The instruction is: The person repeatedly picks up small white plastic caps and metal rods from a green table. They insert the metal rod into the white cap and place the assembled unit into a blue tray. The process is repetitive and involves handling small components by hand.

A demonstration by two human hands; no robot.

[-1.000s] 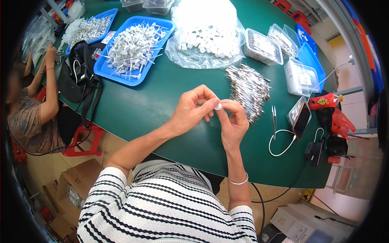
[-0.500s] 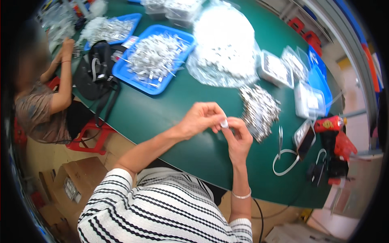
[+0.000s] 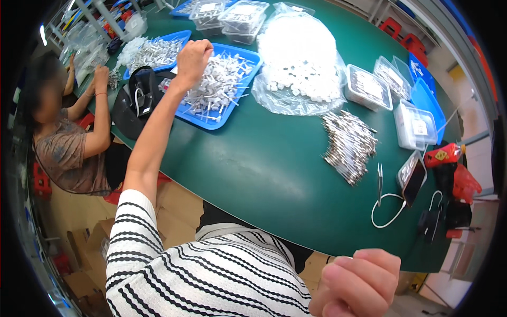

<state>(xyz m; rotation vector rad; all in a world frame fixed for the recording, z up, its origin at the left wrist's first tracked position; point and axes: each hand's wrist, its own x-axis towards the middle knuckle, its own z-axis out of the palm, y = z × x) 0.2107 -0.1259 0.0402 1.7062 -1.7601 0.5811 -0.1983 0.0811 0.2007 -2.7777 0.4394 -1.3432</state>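
- Left hand (image 3: 194, 61): upper left of centre, over the upper-left part of the near blue tray (image 3: 213, 126). Fingers curl in; tips are hidden from us, so we can't tell how far open the grip is or whether it has hold of anything. Contact with the tray contents: can't tell either.
- Right hand (image 3: 359, 282): lower right of frame, close to the camera, in front of the table's near edge. Fingers fold toward the palm; we can't see inside, so any held item is unconfirmed.
- White stemmed parts (image 3: 221, 82): heaped in that tray, upper left of centre, some stems poking past the rim. Left hand and forearm cover part of the heap.
- Clear plastic bag (image 3: 288, 105): top centre, just right of the tray, with small white pieces (image 3: 311, 87) at its near side.
- Slim metallic pieces (image 3: 349, 148): loose pile right of centre, on the green table (image 3: 253, 169), near the bag.
- Tweezers (image 3: 379, 182): right side, between that pile and a dark phone (image 3: 415, 178).
- Black bag (image 3: 138, 103): left of the tray.
- Co-worker (image 3: 74, 153): we have them seated at far left.
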